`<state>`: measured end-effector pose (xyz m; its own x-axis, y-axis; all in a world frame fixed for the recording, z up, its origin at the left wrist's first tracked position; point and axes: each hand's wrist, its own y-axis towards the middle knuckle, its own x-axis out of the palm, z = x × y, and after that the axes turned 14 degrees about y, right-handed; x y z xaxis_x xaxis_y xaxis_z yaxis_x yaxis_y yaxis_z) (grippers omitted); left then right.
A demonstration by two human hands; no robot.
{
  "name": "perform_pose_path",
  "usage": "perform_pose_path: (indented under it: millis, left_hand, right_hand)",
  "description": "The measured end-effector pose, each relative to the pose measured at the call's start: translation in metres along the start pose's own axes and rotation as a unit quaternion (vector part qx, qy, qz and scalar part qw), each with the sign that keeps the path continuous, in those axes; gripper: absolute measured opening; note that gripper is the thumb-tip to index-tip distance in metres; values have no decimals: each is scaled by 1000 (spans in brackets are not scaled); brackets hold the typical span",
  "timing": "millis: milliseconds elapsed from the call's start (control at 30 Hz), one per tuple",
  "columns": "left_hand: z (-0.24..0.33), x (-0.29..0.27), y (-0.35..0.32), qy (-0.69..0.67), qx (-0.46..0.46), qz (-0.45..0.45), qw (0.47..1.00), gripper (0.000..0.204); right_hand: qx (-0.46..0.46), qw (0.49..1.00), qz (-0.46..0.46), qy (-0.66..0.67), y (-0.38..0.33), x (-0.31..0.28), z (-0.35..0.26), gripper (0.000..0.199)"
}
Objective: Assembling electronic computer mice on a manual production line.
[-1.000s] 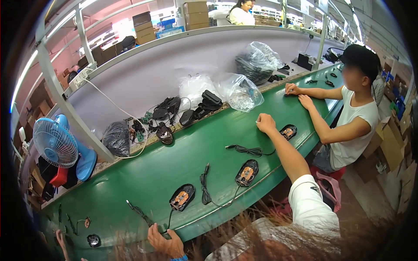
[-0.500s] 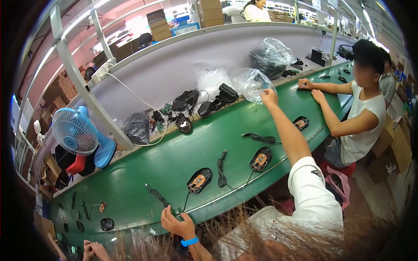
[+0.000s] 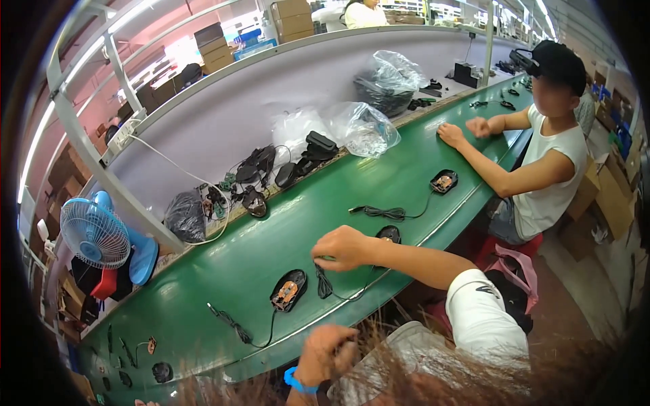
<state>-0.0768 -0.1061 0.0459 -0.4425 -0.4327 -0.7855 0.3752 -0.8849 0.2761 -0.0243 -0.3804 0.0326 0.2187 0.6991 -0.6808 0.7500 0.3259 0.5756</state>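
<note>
While the right hand is loosely curled just beside a coiled black cable, the left hand is blurred by the desk's near edge.

Whether either hand holds anything cannot be told. Left of that cable, an opened computer mouse lies on the desk; a second mouse is partly hidden behind the right forearm, and a third mouse lies farther right, toward a co-worker. A clear plastic bag sits along the desk's far edge.
</note>
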Motion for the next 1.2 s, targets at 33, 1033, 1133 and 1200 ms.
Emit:
perform_pose_path:
  millis: [33, 1033, 1133, 1200]
  left_hand:
    - [7, 8, 12, -12, 69, -80, 994, 27]
    - [-37, 141, 28, 103, 270, -356, 889, 19]
    - [-27, 120, 38, 41, 244, -365, 898, 21]
    - [-26, 101, 41, -72, 211, -327, 918, 23]
  right_hand:
    - [-8, 999, 42, 8, 5, 4, 9, 12]
    - [69, 982, 133, 113, -2, 21, 21, 58]
    - [55, 988, 65, 127, 3, 18, 22, 61]
    - [18, 995, 28, 93, 4, 16, 28, 63]
